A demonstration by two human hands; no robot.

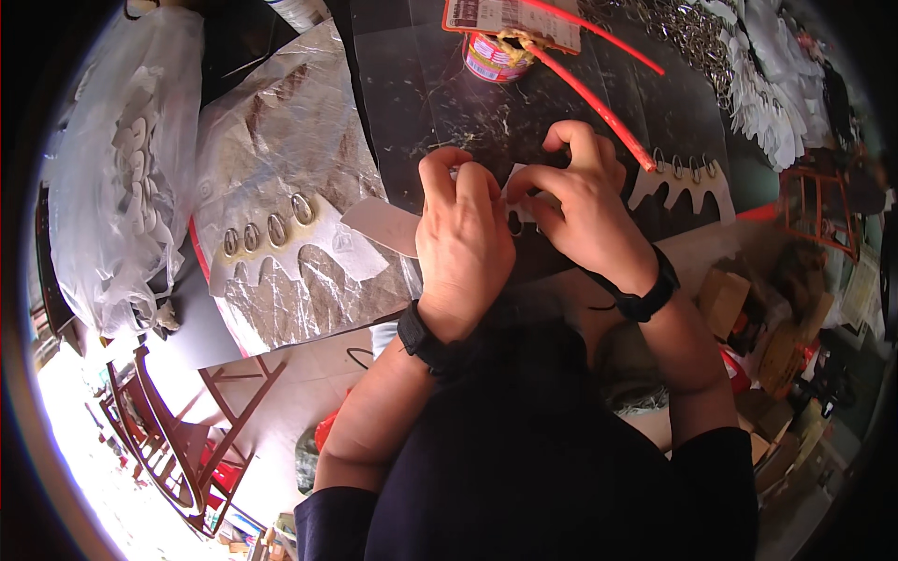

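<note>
My left hand [465,238] is closed on a pale, flat leather-like strip [382,224], whose rounded end juts out to the left. My right hand [591,201], fingers bent in a pinch, works at the same strip's other part, close to the left fingertips. Anything small between the fingers is hidden. Left of my hands, a scalloped pale strip [323,251] bearing several oval metal rings [277,229] lies on a crinkled silvery sheet [281,122]. To the right, a similar scalloped strip [708,193] with metal rings lies at the dark table's edge.
Ahead stands a small red tub [491,58] smeared with yellowish glue, a card and red sticks [599,110] on top. A clear plastic bag [126,168] fills the far left. Metal chain-like pieces [675,37] and white strips [772,103] pile at the far right. A wooden chair [178,439] stands lower left.
</note>
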